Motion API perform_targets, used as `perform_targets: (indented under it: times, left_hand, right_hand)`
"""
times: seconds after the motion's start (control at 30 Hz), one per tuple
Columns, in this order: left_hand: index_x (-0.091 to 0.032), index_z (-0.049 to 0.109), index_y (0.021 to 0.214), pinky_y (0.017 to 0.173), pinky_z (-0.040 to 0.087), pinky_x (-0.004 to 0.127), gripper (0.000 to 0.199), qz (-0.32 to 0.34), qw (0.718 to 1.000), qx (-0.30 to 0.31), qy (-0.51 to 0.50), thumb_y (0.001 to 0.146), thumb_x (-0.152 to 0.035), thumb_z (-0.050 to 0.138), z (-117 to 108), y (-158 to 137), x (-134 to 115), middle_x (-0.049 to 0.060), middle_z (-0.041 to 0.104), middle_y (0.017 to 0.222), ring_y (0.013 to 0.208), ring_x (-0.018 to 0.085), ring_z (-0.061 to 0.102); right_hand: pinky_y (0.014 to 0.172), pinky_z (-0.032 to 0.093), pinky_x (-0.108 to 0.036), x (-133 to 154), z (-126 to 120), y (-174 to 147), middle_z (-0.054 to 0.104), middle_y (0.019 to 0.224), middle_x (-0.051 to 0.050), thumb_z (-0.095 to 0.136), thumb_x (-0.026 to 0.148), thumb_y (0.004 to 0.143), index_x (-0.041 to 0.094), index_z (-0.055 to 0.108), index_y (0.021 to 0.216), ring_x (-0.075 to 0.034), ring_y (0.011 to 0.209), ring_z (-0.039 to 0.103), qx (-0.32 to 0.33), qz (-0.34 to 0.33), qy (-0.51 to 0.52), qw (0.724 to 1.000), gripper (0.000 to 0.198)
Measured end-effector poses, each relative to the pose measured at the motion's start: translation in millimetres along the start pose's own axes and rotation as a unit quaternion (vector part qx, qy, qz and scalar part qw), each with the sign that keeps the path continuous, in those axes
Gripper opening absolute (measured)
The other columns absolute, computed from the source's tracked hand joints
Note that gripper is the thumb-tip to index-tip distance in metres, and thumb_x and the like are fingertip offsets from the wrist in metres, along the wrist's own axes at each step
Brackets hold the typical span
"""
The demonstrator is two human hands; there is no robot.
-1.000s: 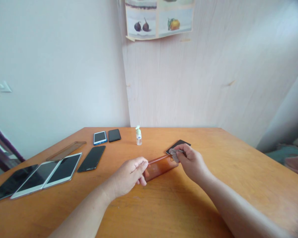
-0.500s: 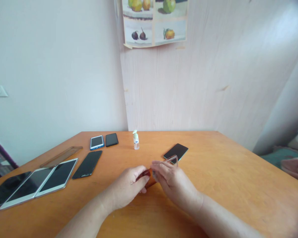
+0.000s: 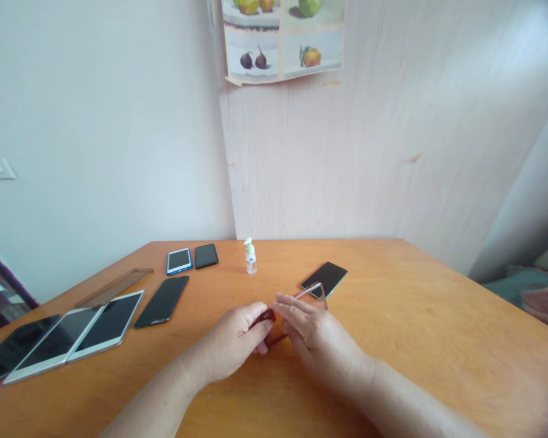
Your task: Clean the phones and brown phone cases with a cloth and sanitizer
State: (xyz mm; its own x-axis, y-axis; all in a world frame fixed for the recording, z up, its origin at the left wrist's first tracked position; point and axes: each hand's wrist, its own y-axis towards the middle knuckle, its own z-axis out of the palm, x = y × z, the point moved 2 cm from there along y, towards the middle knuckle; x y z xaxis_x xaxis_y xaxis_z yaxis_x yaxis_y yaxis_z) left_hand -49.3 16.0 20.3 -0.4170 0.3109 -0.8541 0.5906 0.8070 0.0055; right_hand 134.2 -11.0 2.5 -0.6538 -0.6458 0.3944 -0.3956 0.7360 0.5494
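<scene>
A clear phone case [image 3: 318, 296] is held at a slant above the table in front of me. My left hand [image 3: 238, 334] is closed round its near left end, thumb on top; a dark reddish part shows by the thumb. My right hand [image 3: 325, 342] lies across the case with its fingers stretched out and close together. Whether anything is under those fingers is hidden. Just beyond the case, a dark-screened phone [image 3: 331, 275] lies on the table.
On the wooden table [image 3: 415, 340] stands a small pump bottle [image 3: 251, 261]. To the left are a blue-edged phone [image 3: 179, 260], a small black phone [image 3: 206, 255], a larger black phone [image 3: 162, 302], another clear case [image 3: 116, 287], white tablets [image 3: 107, 325] and a dark tablet [image 3: 16, 350].
My right hand has slid slightly left and down along the case, its fingers flatter. My left hand keeps its hold, almost unmoved. The view has shifted slightly.
</scene>
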Motion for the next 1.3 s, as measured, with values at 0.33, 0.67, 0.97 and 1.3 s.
perform_targets:
  times: [0.33,0.67,0.97,1.3]
  left_hand:
    - [-0.018,0.054,0.096,0.065,0.046,0.027,0.025,-0.030,0.999,-0.024,-0.017,0.095,-0.042,0.045,-6.6,3.9,11.4,0.000,0.065,0.074,0.067,0.016,0.064]
    - [-0.016,0.056,0.105,0.060,0.048,0.026,0.036,-0.070,0.992,-0.034,-0.098,0.094,-0.048,0.047,-4.4,9.5,19.0,0.003,0.066,0.078,0.064,0.015,0.061]
    - [-0.016,0.056,0.101,0.059,0.047,0.025,0.027,-0.095,0.987,-0.060,-0.118,0.090,-0.040,0.050,-4.7,9.8,19.0,0.002,0.066,0.077,0.062,0.015,0.062]
    - [-0.016,0.057,0.102,0.060,0.045,0.024,0.029,-0.106,0.982,-0.047,-0.150,0.090,-0.042,0.052,-4.5,11.7,26.4,0.003,0.066,0.080,0.062,0.012,0.061]
  right_hand:
    - [0.083,0.055,-0.036,-73.9,-29.2,-3.1,0.073,0.101,-0.006,0.047,0.020,0.091,0.021,0.069,0.108,-0.022,0.092,0.069,-0.128,0.216,-0.022,0.968,0.028]
    - [0.118,0.031,-0.039,1.3,1.0,-6.7,0.038,0.154,-0.013,0.047,0.011,0.087,0.013,0.045,0.145,-0.023,0.144,0.033,0.083,0.024,-0.004,0.996,0.059]
    - [0.114,0.036,-0.044,-22.1,-8.7,-6.7,0.039,0.152,-0.020,0.043,0.011,0.088,0.006,0.044,0.144,-0.027,0.140,0.038,0.104,0.174,-0.080,0.976,0.056]
    - [0.117,0.033,-0.041,7.6,-3.5,-7.5,0.039,0.153,-0.017,0.045,0.015,0.090,0.008,0.043,0.146,-0.028,0.140,0.039,0.156,0.090,-0.056,0.982,0.056]
